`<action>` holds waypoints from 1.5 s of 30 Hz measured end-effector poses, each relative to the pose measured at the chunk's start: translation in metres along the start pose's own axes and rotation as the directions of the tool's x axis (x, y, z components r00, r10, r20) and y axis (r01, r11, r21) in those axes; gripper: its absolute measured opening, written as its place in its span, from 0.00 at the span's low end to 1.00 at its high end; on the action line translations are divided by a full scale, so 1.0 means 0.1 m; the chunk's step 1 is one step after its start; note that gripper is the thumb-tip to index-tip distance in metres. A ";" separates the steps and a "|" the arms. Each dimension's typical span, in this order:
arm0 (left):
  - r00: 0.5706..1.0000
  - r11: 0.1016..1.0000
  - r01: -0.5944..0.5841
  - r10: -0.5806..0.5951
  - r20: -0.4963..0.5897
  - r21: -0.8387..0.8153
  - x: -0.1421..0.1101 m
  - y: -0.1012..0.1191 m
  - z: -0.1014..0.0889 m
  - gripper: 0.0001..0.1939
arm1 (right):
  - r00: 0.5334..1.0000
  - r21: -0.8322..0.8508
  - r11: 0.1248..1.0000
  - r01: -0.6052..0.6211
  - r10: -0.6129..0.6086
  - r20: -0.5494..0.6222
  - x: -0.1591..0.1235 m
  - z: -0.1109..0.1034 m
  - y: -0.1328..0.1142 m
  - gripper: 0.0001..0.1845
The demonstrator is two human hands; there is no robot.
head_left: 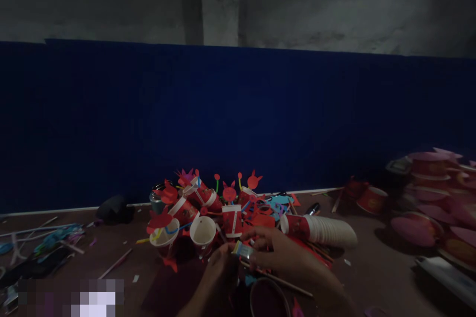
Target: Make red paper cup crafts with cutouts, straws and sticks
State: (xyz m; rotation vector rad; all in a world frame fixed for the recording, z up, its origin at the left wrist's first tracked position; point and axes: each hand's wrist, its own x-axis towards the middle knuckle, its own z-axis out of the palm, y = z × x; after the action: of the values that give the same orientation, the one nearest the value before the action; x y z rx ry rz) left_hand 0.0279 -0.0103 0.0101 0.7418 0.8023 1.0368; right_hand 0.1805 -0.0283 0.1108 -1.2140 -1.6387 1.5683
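Between my two hands is a small, shiny, pale-blue and yellow piece (242, 250); its exact kind does not show. My right hand (273, 252) grips it from the right with bent fingers. From the left, my left hand (222, 265) meets its yellow end, with fingers closed and partly hidden. Just behind my hands stands a red paper cup (232, 220) with a red paper head on top. An open paper cup (203, 233) is to the left of it. Below my right hand lies a thin wooden stick (286, 283), near a dark round container (269, 299).
A stack of nested paper cups (327, 230) lies on its side at right. Decorated red cups (182, 208) crowd behind my hands. Pink and red cup pieces (442, 208) pile up far right. Straws and scraps (55, 237) litter the left. A blue panel (238, 119) stands behind the table.
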 end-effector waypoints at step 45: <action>0.998 0.960 0.030 -0.043 0.041 0.277 -0.07 -0.05 0.00 0.20 | 0.992 0.001 0.999 -0.042 0.042 -0.116 0.38 0.08 0.28 0.18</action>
State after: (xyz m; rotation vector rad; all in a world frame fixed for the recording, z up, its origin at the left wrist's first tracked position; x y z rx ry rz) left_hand 0.0282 -0.0184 0.0073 0.9819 0.9282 0.8801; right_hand 0.1634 -0.0007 0.0749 -1.3226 -1.5499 1.4926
